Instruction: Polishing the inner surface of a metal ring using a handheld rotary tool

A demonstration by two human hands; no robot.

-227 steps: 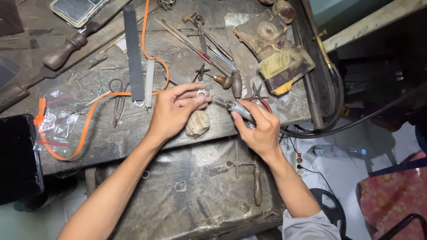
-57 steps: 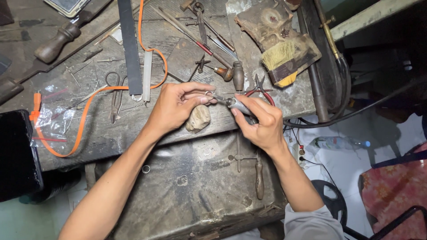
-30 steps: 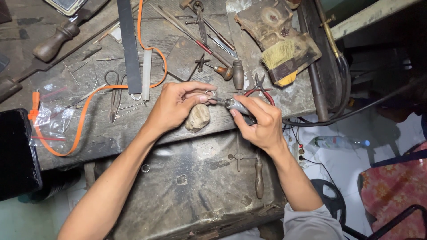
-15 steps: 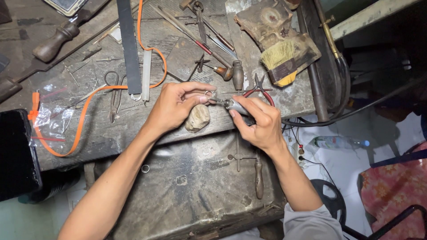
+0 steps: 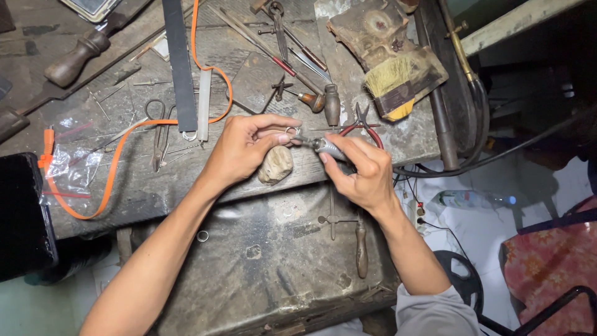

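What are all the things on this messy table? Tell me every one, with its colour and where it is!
Small ring: one, silvery, at the left fingertips.
Hand tool: one, grey metal, in the right hand, tip at the ring.
Bench peg: one, pale wood, under the left hand.
Pliers: one, red handles, behind the right hand.
Brush: one, yellow bristles, upper right.
Cord: one, orange, looping across the left.
Scissors: one, dark metal, left of centre.
Wooden handle: one, brown, upper left.
Workbench: one, dark worn.
Left hand: pinching the ring.
Right hand: gripping the tool.
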